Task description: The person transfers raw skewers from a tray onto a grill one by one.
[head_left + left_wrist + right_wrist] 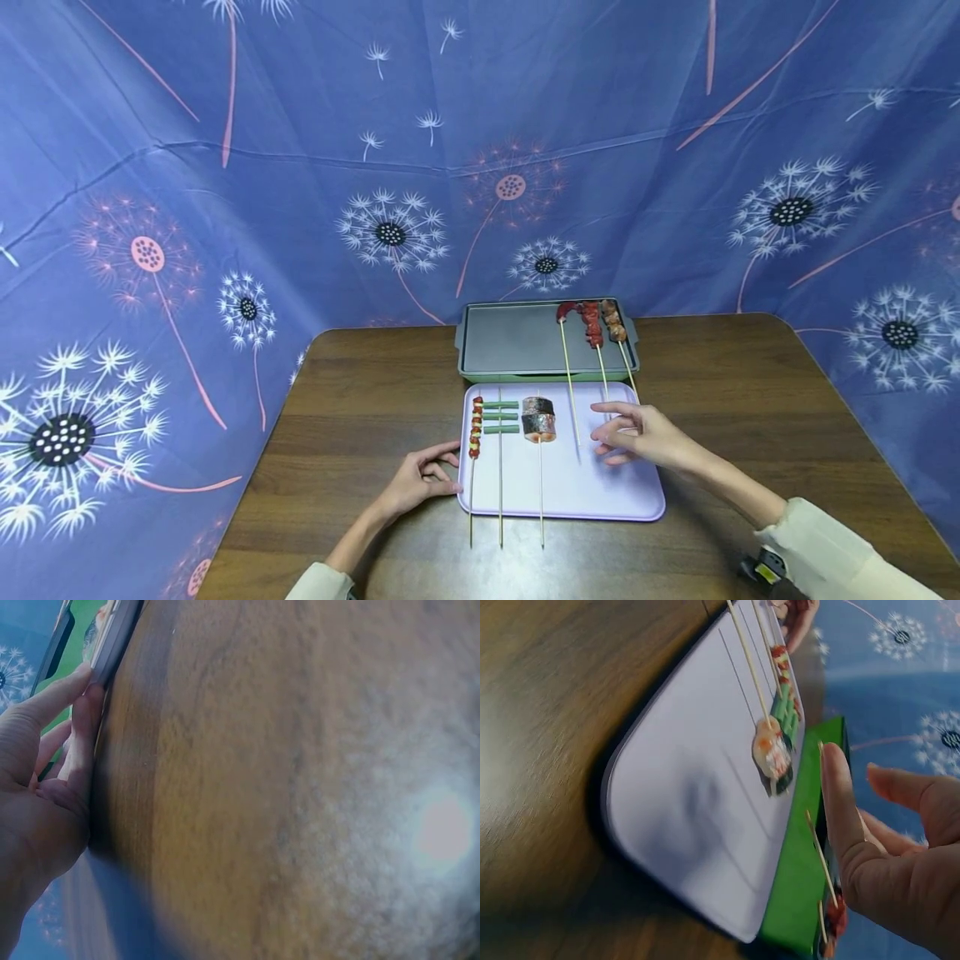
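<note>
My left hand [422, 482] holds the left edge of a lilac tray [600, 500]; in the left wrist view the thumb and a finger meet at its rim. On the tray lie a skewer of small red and yellow pieces [476, 429], a skewer of green stalks [500, 417] and a skewer of dark-skinned rolls [538, 419]. Over the tray's right side hovers my right hand [637, 433], thumb and index apart, holding nothing. Closest to it are the sticks of a red curved-piece skewer [567, 312], a red meat skewer [592, 323] and a brown meat skewer [614, 321].
Behind the tray stands a dark grey griddle [510, 337] with a green side, bearing those three skewers' food ends at its right. All this sits on a brown wooden table [375, 392]. A blue dandelion-print cloth [480, 108] hangs behind and at both sides.
</note>
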Demonstrator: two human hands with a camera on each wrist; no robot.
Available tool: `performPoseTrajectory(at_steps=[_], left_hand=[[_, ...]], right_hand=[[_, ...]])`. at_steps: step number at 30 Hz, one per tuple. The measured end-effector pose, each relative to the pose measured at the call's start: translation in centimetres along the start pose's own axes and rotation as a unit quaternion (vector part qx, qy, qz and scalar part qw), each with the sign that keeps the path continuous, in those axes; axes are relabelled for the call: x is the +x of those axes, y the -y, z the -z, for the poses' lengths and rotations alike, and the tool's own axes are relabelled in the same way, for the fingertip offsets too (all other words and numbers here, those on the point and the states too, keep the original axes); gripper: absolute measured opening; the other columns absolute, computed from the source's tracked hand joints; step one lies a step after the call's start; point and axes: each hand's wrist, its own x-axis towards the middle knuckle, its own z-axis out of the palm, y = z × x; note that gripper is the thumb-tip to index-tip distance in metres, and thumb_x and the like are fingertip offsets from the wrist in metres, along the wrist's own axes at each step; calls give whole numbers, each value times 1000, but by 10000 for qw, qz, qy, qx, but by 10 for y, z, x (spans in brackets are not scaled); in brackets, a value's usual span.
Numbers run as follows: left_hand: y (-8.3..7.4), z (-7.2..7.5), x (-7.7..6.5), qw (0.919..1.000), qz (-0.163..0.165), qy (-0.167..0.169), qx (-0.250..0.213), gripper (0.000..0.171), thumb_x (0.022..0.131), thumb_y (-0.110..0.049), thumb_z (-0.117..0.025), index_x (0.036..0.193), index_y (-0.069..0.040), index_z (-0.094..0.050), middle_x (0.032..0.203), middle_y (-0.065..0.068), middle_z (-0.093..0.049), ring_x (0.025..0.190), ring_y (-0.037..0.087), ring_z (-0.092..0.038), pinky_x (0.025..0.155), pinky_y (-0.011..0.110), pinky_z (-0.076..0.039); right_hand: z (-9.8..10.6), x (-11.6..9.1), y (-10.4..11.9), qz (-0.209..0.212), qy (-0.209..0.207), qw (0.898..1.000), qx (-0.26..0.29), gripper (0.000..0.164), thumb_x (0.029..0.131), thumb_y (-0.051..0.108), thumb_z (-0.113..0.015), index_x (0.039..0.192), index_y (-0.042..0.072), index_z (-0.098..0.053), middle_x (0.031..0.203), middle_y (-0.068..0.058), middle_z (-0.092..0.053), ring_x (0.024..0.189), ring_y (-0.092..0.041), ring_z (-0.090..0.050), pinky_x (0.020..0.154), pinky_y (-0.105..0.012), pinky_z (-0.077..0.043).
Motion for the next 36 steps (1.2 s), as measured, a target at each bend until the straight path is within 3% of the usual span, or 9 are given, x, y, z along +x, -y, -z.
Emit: performPoseTrajectory(at_steps=[4, 10, 12, 14, 17, 23, 26, 30, 36], left_hand=[[3, 0, 0, 10000, -46, 3, -15, 70, 82, 5, -79, 144, 12, -48, 121, 39, -59, 77, -1, -67, 71, 14, -54], [1, 3, -1, 10000, 53, -48, -25, 70, 83, 3, -80, 145, 11, -48, 122, 35, -61, 78, 0, -67, 72, 13, -52], [0, 3, -1, 9999, 102, -68, -9, 70, 83, 1, -80, 145, 10, -48, 122, 34, -62, 78, -1, -67, 72, 13, -52], [-1, 3, -1, 9999, 141, -72, -2, 70, 83, 0, -80, 145, 10, -48, 122, 34, -62, 78, 0, -68, 73, 13, -51], [-2, 3, 0, 9998, 158, -80, 20, 70, 84, 0, -80, 145, 9, -49, 123, 35, -62, 79, 0, -68, 74, 13, -52], [-8, 3, -1, 9997, -24, 18, 224, 65, 86, 3, -76, 143, 14, -47, 122, 39, -60, 76, 0, -67, 68, 16, -54], [-15, 2, -4, 9993, 5, 80, 367, 61, 88, 1, -75, 142, 14, -49, 119, 38, -61, 73, 1, -66, 63, 19, -56], [-23, 1, -11, 9987, 49, 235, 453, 56, 91, -3, -73, 140, 13, -52, 109, 35, -65, 69, 4, -64, 59, 21, -56], [-26, -8, -24, 9981, -83, 552, 276, 55, 91, 0, -72, 138, 19, -50, 97, 39, -65, 68, 3, -64, 59, 20, -57]], right_hand=[[12, -18, -4, 381, 203, 9990, -90, 50, 101, 0, -57, 142, -22, -37, 107, -3, -76, 94, -15, -75, 79, -42, -63], [36, -40, -27, 956, 728, 9924, -264, 45, 100, -5, -56, 144, 7, -54, 113, 0, -77, 100, -13, -74, 78, -45, -63], [44, -46, -39, 1113, 821, 9897, -368, 48, 99, -8, -57, 145, 5, -53, 115, -5, -76, 100, -11, -74, 76, -41, -63], [51, -52, -51, 1251, 813, 9876, -480, 48, 97, -10, -58, 144, -7, -49, 115, -12, -76, 97, -10, -74, 73, -37, -63], [56, -58, -67, 1420, 531, 9852, -796, 47, 95, -11, -60, 139, -20, -46, 111, -18, -75, 92, -10, -74, 69, -31, -62], [61, -57, -91, 1543, -383, 9725, -1704, 50, 91, -6, -70, 136, -16, -51, 108, -14, -72, 84, -6, -72, 65, -24, -58], [65, -55, -99, 1462, -426, 9773, -1473, 55, 91, -6, -70, 140, -16, -47, 110, -14, -70, 78, -6, -71, 59, -28, -58], [67, -53, -106, 1334, -148, 9867, -918, 59, 92, -9, -67, 144, -17, -40, 113, -11, -68, 78, -4, -70, 59, -32, -60], [64, -48, -111, 1266, 63, 9897, -660, 63, 92, -9, -67, 146, -17, -37, 113, -7, -63, 82, 0, -69, 60, -31, -61]])
